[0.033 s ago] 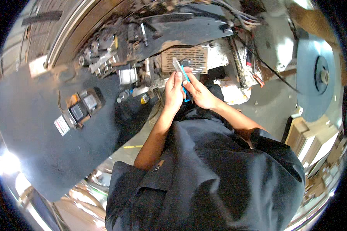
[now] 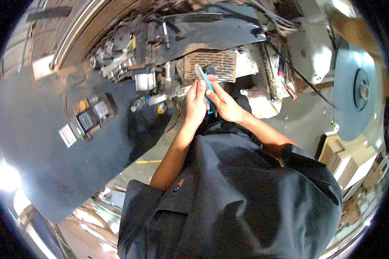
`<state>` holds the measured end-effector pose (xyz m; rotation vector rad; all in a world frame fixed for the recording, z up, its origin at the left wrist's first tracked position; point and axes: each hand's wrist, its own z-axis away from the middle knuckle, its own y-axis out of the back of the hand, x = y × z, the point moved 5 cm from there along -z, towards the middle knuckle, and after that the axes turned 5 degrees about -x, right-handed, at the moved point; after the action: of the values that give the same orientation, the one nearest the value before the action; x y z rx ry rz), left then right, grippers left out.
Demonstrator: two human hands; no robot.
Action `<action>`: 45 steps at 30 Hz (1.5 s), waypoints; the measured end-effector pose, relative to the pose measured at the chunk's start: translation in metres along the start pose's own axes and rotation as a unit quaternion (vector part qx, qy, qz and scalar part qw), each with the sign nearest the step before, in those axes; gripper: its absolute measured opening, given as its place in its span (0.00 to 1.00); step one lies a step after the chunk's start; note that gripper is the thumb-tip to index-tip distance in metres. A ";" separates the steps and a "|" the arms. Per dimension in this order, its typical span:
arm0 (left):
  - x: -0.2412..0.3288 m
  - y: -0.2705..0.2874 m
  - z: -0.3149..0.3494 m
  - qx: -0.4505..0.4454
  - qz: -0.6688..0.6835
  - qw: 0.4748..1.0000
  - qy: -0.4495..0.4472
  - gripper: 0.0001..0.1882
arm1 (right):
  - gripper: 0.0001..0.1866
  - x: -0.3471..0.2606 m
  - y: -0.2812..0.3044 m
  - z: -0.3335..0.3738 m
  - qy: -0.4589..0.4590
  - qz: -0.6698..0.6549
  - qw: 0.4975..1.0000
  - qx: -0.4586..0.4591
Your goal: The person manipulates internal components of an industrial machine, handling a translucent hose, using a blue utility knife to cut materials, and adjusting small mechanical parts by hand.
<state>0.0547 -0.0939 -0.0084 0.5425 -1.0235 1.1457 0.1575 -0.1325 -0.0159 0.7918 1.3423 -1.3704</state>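
Note:
Both my hands meet in front of my body, around a slim, flat silvery piece (image 2: 198,71) with a bright blue strip (image 2: 208,80) along its side. My left hand (image 2: 196,104) is closed on it from the left, thumb lying along it. From the right, my right hand (image 2: 227,106) grips the same piece with thumb and fingers. The silvery end sticks out beyond the fingertips, pointing away from me. Its lower part is mostly hidden by the hands, so its exact kind does not show. Just past it lies a slotted tan plate (image 2: 190,62).
A dark table (image 2: 39,168) on the left carries a boxy device (image 2: 87,121) with a display. Metal parts (image 2: 116,64) crowd the far bench. A small clear bottle (image 2: 139,104) is near the table edge. At right are a large grey disc (image 2: 352,97) and stacked boards (image 2: 345,159).
My view has shifted slightly, so the bench and plate sit a little farther right. Both hands keep the same hold on the silvery piece.

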 end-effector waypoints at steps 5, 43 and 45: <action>-0.006 0.037 0.024 0.062 0.029 0.997 -0.036 0.26 | 0.23 0.014 -0.032 -0.010 -0.030 0.044 0.997 -0.058; -0.385 0.260 0.315 0.486 0.288 0.819 0.103 0.25 | 0.24 0.227 -0.221 0.005 -0.241 0.406 0.650 -0.596; -0.385 0.280 0.227 0.432 0.178 0.876 0.116 0.25 | 0.25 0.217 -0.193 0.005 -0.269 0.433 0.656 -0.556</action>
<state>-0.3125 -0.3599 -0.2773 0.9061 -0.3512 1.9613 -0.0816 -0.2097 -0.1615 0.0432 0.8296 0.1412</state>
